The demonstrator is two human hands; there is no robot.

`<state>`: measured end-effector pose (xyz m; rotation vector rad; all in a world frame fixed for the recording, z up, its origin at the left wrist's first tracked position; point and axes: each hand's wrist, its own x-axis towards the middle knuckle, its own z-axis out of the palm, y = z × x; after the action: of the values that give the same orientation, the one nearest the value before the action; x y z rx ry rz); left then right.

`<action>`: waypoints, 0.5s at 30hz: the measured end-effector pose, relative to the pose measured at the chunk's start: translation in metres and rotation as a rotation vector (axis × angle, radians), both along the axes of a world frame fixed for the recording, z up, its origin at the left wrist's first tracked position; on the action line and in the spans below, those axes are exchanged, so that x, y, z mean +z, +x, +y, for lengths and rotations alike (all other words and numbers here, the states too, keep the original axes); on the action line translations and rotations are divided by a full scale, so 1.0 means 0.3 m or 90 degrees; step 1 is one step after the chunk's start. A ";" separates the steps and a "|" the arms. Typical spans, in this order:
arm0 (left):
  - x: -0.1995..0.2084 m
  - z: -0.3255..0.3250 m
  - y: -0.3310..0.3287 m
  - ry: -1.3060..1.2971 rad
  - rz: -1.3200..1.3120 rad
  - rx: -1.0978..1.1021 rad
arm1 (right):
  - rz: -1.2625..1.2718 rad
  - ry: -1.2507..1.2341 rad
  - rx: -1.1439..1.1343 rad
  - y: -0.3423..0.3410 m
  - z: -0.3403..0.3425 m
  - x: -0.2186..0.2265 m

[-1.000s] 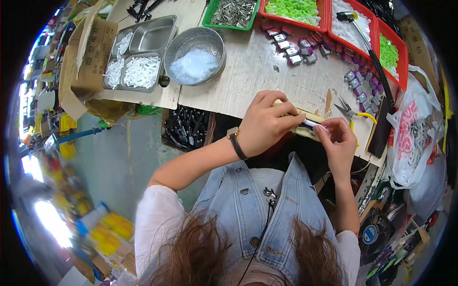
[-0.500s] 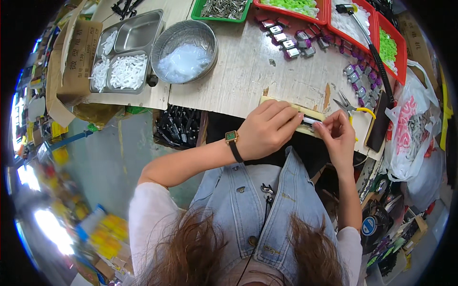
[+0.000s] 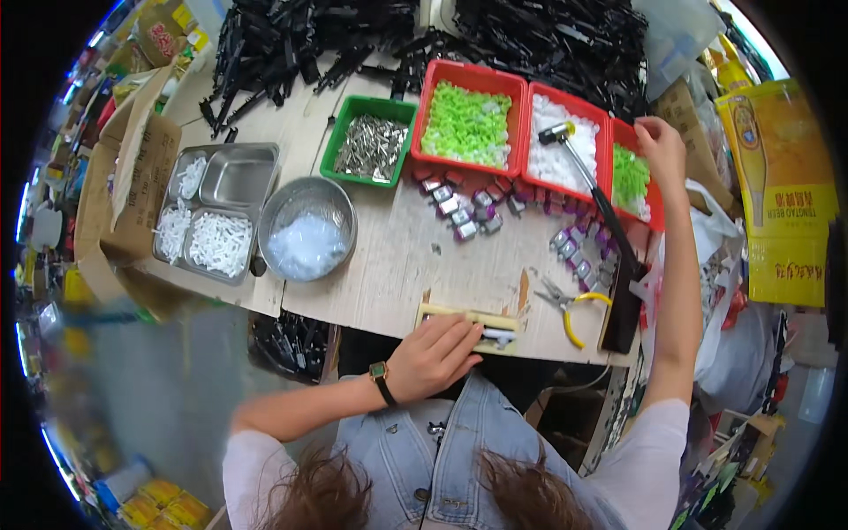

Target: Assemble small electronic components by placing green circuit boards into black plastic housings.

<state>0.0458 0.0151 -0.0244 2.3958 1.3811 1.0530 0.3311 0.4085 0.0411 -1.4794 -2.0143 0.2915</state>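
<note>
My left hand (image 3: 435, 353) rests over a cream-coloured block (image 3: 481, 319) at the table's near edge. Its fingers lie close together across the top, with the thumb at the near side, gripping the block. A black part with a white piece (image 3: 500, 335) shows in the block's slot, partly under the fingers. Far to the right, my right hand (image 3: 662, 150) is at the outer red tray (image 3: 654, 210), which holds bright green pieces. Its thumb and forefinger are bent and apart; nothing shows between them.
Yellow-handled pliers (image 3: 579, 309) and a hammer (image 3: 601, 199) lie at the right. Metal blocks with purple parts (image 3: 468, 212), a green tray of metal pins (image 3: 329, 162), red trays, a metal bowl (image 3: 349, 238) and a divided steel tray (image 3: 276, 159) stand farther off, before piled black parts (image 3: 565, 44).
My right hand has left the block and reached forward to the far right tray. My left hand stays on the block. The view has shifted, showing more of the table's far side.
</note>
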 end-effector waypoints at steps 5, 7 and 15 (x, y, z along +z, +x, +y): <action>0.022 -0.002 -0.003 -0.019 -0.016 0.029 | -0.176 -0.085 -0.032 -0.187 0.388 -0.095; 0.039 0.003 -0.005 -0.020 -0.026 0.032 | -0.279 -0.069 -0.094 -0.218 0.475 -0.165; 0.106 0.070 -0.066 -0.189 -0.105 0.051 | -0.311 -0.016 -0.062 -0.232 0.296 0.026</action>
<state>0.0260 0.0361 0.0073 2.0139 1.4687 0.9623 0.2613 0.4972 0.0489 -1.7885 -2.3010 -0.0992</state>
